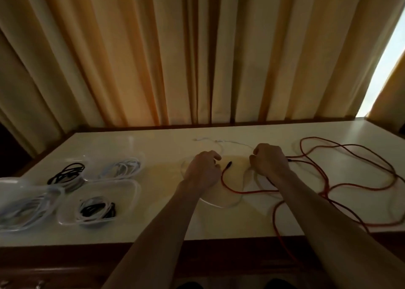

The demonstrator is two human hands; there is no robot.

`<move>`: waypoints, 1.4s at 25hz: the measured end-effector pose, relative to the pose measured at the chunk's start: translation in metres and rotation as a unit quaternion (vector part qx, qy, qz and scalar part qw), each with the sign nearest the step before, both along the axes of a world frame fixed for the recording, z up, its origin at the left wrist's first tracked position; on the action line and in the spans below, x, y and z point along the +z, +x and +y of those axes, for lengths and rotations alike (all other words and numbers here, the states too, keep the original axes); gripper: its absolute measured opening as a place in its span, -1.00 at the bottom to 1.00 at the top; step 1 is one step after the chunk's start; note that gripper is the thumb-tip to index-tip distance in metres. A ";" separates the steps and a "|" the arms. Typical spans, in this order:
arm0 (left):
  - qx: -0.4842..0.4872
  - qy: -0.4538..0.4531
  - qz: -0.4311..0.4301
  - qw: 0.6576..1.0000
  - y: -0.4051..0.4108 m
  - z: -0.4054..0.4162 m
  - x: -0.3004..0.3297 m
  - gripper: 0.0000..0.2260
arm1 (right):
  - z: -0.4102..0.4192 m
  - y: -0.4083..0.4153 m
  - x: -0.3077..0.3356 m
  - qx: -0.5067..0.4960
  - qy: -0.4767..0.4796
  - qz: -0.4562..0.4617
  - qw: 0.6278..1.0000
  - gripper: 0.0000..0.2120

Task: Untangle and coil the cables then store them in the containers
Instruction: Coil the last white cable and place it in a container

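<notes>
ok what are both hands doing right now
left hand: fingers curled over the white cable, grip hidden, cannot tell
right hand: curled, seemingly holding the red cable

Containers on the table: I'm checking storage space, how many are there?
4, all clear plastic at the table's left: back-left container, back-right container, front-left container, front-right container. Each already holds coiled cables; none appears hidden.
</notes>
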State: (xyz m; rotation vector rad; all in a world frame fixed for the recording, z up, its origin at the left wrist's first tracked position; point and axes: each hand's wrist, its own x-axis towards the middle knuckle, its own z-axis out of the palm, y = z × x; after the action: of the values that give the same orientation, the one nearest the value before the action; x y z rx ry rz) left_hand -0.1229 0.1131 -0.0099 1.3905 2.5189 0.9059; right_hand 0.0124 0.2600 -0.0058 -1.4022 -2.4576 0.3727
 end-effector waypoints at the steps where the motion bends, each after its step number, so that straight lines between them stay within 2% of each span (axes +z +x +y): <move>1: -0.003 -0.014 0.005 1.000 -0.001 0.001 -0.002 -0.73 | 0.000 -0.001 0.000 0.010 0.001 -0.008 1.000 -0.66; 5: -0.009 -0.026 0.012 1.000 -0.005 0.001 -0.009 -0.70 | -0.020 -0.006 0.005 0.114 -0.046 -0.014 0.992 -0.55; 7: -0.004 -0.012 0.005 1.000 -0.006 -0.001 -0.011 -0.69 | -0.035 -0.010 0.006 0.159 -0.064 -0.054 0.984 -0.48; 9: -0.001 0.000 -0.010 1.000 -0.006 -0.003 -0.011 -0.68 | -0.044 -0.014 0.004 0.177 -0.041 -0.098 0.978 -0.48; 12: -0.011 0.009 -0.023 1.000 -0.004 -0.007 -0.010 -0.68 | -0.053 -0.019 0.006 0.171 -0.032 -0.104 0.979 -0.54; 15: -0.023 0.021 -0.019 0.999 0.006 -0.011 -0.013 -0.72 | -0.050 -0.012 0.015 0.130 -0.040 -0.055 0.989 -0.61; 18: -0.033 0.025 -0.002 0.999 0.022 -0.007 -0.017 -0.80 | -0.024 -0.001 0.029 0.006 -0.005 0.043 0.999 -0.66; 22: -0.049 -0.027 0.022 0.998 0.045 0.012 -0.018 -0.64 | -0.003 0.018 0.030 -0.072 0.024 0.047 0.996 -0.73; 24: -0.055 -0.044 0.040 0.997 0.054 0.018 -0.016 -0.61 | -0.002 0.021 0.023 -0.059 0.014 0.029 0.998 -0.76; 26: -0.053 -0.040 0.063 0.996 0.055 0.021 -0.016 -0.66 | -0.001 0.022 0.015 -0.034 0.014 0.034 0.999 -0.75; 31: -0.003 -0.055 0.047 0.997 0.037 0.022 -0.008 -0.66 | -0.006 0.006 0.008 0.022 0.021 0.107 0.994 -0.84; 33: 0.021 -0.035 0.026 0.999 0.024 0.024 -0.003 -0.67 | -0.008 -0.007 0.009 0.051 0.001 0.141 0.989 -0.90; 35: 0.050 -0.024 0.040 0.998 0.007 0.027 -0.003 -0.65 | -0.006 -0.022 0.008 0.091 -0.008 0.164 0.982 -0.92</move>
State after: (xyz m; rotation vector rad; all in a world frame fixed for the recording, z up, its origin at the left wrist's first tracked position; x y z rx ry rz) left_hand -0.1157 0.1398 -0.0126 1.3240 2.6726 0.8145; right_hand -0.0100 0.2544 0.0021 -1.0278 -2.3146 0.6126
